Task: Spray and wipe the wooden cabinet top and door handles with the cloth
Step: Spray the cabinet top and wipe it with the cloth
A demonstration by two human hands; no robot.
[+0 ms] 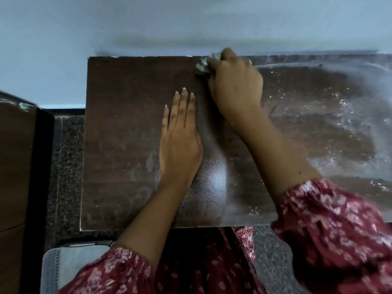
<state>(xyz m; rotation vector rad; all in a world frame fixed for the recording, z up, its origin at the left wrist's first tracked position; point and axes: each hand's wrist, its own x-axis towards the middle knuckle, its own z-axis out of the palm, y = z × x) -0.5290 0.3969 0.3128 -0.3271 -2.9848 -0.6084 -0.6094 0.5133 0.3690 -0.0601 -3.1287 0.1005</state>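
The dark wooden cabinet top [127, 124] fills the middle of the head view, seen from above. My right hand [235, 83] grips a bunched grey-green cloth [202, 67] against the top's far edge, near the wall. Only a small part of the cloth shows past my fingers. My left hand [180, 141] lies flat on the wood with straight fingers, just left of my right forearm. The right half of the top carries white streaks and wet specks [339, 115]. No spray bottle or door handles are in view.
A pale blue wall [191, 22] runs behind the cabinet. Speckled dark floor [67, 166] shows to the left. Another wooden piece of furniture [14, 155] stands at the far left. A white perforated object [63, 270] sits at the bottom left by my patterned sleeves.
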